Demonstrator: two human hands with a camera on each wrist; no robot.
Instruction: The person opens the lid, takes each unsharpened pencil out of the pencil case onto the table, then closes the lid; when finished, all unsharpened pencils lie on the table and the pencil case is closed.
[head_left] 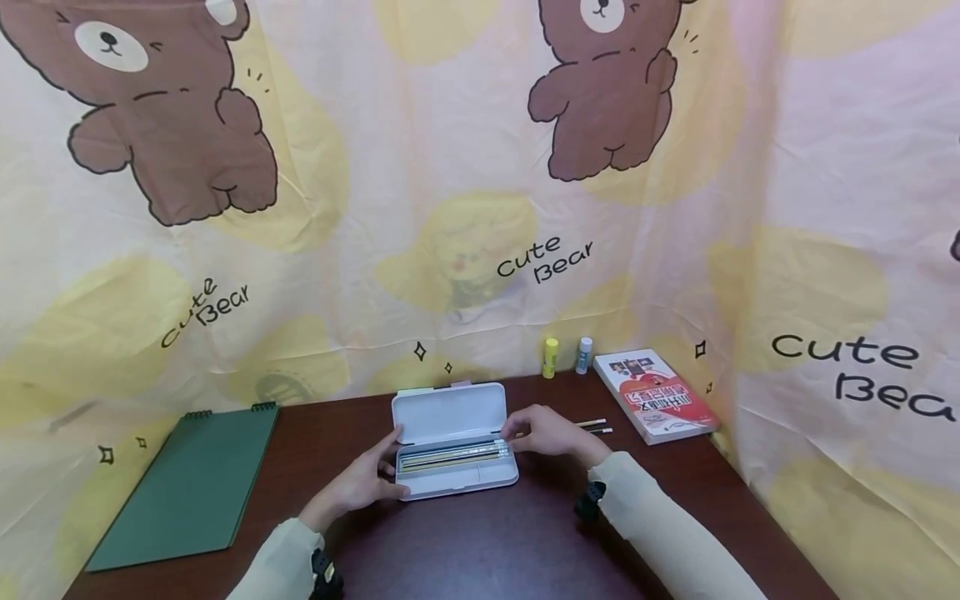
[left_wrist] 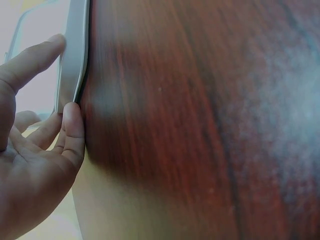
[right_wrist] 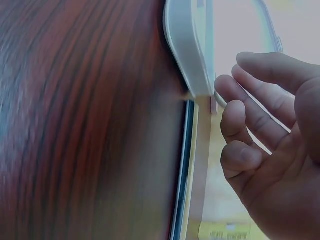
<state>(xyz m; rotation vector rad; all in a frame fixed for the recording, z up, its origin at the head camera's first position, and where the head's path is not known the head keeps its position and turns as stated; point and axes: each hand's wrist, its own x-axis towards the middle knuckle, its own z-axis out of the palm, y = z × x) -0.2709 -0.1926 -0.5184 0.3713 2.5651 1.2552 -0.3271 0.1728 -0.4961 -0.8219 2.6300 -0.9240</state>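
Note:
A white pencil case (head_left: 442,483) lies on the table with its lid (head_left: 450,414) raised at the back. Several pencils (head_left: 450,458) rest lengthwise inside it. My left hand (head_left: 360,482) grips the case's left end; the left wrist view shows the thumb on the wall (left_wrist: 75,55) and the other fingers around the corner. At the right end of the case, my right hand (head_left: 551,432) hovers with its fingers loosely bent. In the right wrist view a gap shows between thumb and fingers (right_wrist: 232,117), with the fingertips beside the case corner.
Loose pencils (head_left: 595,425) lie right of my right hand. Farther right is a red-and-white book (head_left: 656,400). A yellow tube (head_left: 551,358) and a white-capped glue stick (head_left: 583,356) stand by the back curtain. A green spiral pad (head_left: 183,492) lies at the left.

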